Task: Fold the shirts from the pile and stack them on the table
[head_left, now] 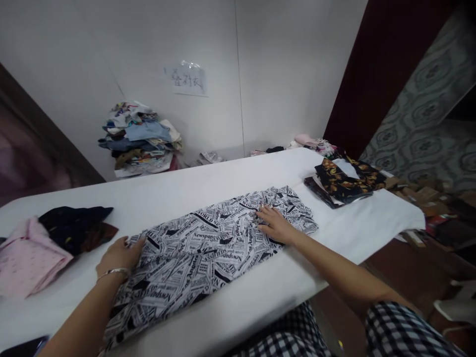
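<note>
A black-and-white newspaper-print shirt lies lengthwise across the white table, folded into a long strip with some wrinkles near its right end. At its left end, my left hand has thumb and fingers closed on the fabric edge; part of the fingers is hidden. My right hand rests on top of the shirt toward the right end, fingers stretched out and lying on the cloth.
On the white table, a pink folded garment and a dark one lie left; folded dark leaf-print clothes sit right. A tall clothes pile stands behind. A dark phone-like object is at the lower left corner.
</note>
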`<state>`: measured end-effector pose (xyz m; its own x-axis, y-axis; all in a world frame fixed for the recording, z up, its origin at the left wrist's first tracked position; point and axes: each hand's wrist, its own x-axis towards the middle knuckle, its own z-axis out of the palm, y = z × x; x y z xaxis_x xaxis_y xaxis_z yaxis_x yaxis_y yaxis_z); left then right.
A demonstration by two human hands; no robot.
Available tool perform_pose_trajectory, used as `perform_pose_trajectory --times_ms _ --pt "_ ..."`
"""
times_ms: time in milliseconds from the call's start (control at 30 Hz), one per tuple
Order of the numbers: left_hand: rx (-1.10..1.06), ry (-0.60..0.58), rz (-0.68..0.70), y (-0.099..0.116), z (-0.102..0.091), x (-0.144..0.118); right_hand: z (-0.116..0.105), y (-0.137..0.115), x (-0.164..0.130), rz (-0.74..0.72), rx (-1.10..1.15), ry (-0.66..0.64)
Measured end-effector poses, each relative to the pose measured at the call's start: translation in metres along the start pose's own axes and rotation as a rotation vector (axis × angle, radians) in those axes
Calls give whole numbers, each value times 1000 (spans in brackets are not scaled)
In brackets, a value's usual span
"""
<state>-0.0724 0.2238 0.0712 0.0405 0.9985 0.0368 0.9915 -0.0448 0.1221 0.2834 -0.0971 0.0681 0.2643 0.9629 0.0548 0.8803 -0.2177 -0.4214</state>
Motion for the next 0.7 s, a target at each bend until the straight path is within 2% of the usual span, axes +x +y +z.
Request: perform_pose_trajectory --times_ms 200,333,533,700 --pt "-47 -37 168 -11 1 -31 24 5 -43 -7 -101 -83" --pt "-146 15 186 -25 8 -52 27 3 -48 14 -105 -26" --pt "-242 59 162 -37 11 -96 25 -32 -35 -69 -102 73" --pt "-178 95 68 -42 3 -124 31 -75 2 -191 -80 108"
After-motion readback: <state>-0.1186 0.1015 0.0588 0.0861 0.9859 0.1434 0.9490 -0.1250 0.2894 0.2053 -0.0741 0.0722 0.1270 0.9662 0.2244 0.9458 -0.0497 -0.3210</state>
